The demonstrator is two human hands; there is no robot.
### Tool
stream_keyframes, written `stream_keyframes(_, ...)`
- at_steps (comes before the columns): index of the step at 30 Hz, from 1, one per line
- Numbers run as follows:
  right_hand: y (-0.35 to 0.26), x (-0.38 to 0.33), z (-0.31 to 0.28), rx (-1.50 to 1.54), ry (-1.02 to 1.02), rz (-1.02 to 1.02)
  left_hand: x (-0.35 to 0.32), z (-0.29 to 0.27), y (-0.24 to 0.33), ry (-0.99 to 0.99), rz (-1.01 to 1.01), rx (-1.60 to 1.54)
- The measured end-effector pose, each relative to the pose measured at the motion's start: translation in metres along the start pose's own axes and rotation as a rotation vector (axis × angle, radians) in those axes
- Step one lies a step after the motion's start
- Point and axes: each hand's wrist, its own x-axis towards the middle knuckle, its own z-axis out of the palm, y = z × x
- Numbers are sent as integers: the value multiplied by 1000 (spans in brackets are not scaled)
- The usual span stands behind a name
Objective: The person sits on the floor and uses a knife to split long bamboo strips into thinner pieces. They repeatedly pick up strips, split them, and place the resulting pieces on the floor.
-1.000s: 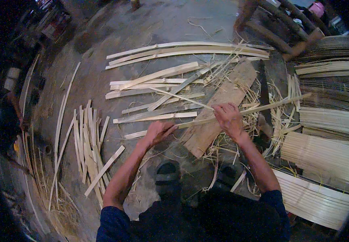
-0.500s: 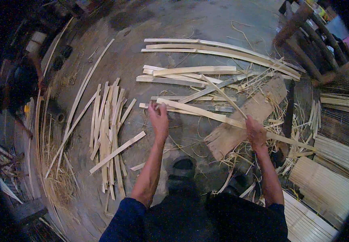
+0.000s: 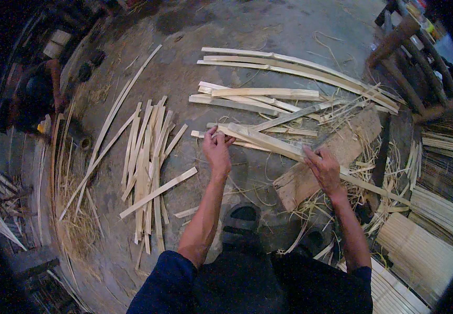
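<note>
A long, pale bamboo strip [image 3: 271, 143] stretches between my hands above the floor. At its left end, my left hand [image 3: 218, 155] pinches it between thumb and fingers. My right hand [image 3: 324, 170] is closed around the strip farther along, over a worn wooden board [image 3: 297, 187]. Past that hand, a pale length [image 3: 375, 191] runs on to the right; whether it is the same piece is hidden by my fingers. Other split strips [image 3: 268, 94] lie just beyond my hands. To the left rests a loose pile of shorter strips [image 3: 145, 157].
Thin shavings [image 3: 365, 157] are strewn around the board. Bundled slats [image 3: 420, 240] lie at the right, below a wooden frame [image 3: 412, 63]. Long strips [image 3: 116, 112] lie to the left. Another person [image 3: 35, 97] is at the far left. My sandalled foot [image 3: 242, 219] is below my hands.
The thin stick slanting up from my right hand no longer shows in that position. My right hand has turned, its fingers now along the strip. The whole view has shifted slightly.
</note>
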Motion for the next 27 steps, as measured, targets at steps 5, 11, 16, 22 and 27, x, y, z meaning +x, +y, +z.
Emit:
stream_keyframes(5, -1, 7, 13, 92, 9, 9, 0, 0, -4, -5, 10, -13)
stream_keyframes(11, 2, 7, 17, 190, -66, 70, 1, 3, -3, -6, -14, -63)
stream_keyframes(16, -2, 13, 12, 229, -91, 15, 2, -1, -4, -19, -59, -82)
stream_keyframes(22, -6, 17, 19, 249, -65, 0, 4, 0, -1, 2, -16, -57)
stream_keyframes(27, 4, 10, 34, 224, -55, -18, -3, 12, 10, 23, -24, 50)
